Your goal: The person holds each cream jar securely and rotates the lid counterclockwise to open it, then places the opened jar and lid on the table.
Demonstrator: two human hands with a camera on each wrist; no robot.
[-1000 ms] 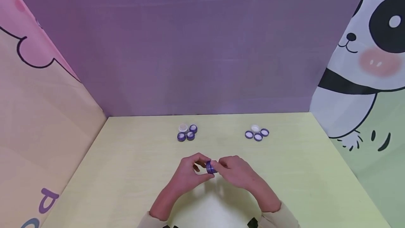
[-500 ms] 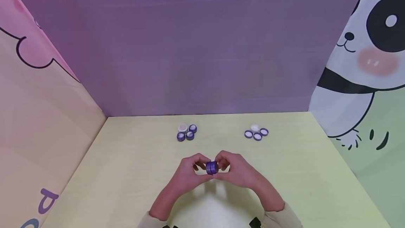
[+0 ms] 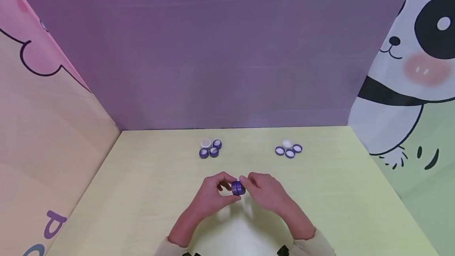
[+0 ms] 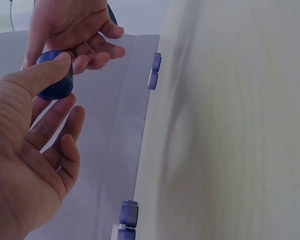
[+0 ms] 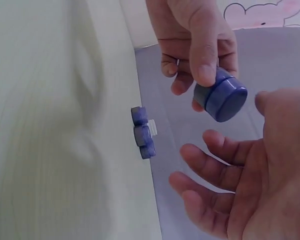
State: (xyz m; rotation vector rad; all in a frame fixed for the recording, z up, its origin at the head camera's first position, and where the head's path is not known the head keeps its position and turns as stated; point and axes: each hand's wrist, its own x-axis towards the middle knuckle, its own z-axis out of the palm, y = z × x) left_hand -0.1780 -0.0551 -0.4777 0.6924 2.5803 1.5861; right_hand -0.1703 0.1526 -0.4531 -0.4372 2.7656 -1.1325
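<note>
A small round purple jar with its lid on (image 3: 237,188) is held above the table in front of the person. The left hand (image 3: 213,192) pinches it by the base between thumb and fingers, and the lid side faces right. Beside the lid is the right hand (image 3: 266,191). In the right wrist view, the fingers (image 5: 215,170) of that hand are spread and loosely bent, with a gap between them and the lid (image 5: 230,100). Seen from the left wrist, the left thumb lies along the jar (image 4: 57,82).
Toward the back of the pale table (image 3: 142,192), a white jar (image 3: 205,144) stands with several purple jars (image 3: 203,153). Further right lie a white lid (image 3: 286,144) and several purple lids (image 3: 289,153). A purple backdrop (image 3: 227,58) rises behind the table.
Half a second ago the right hand gripped the lid between thumb and fingers; now it has let go and turned, thumb nearer the lid. The left hand and jar stay nearly in place.
</note>
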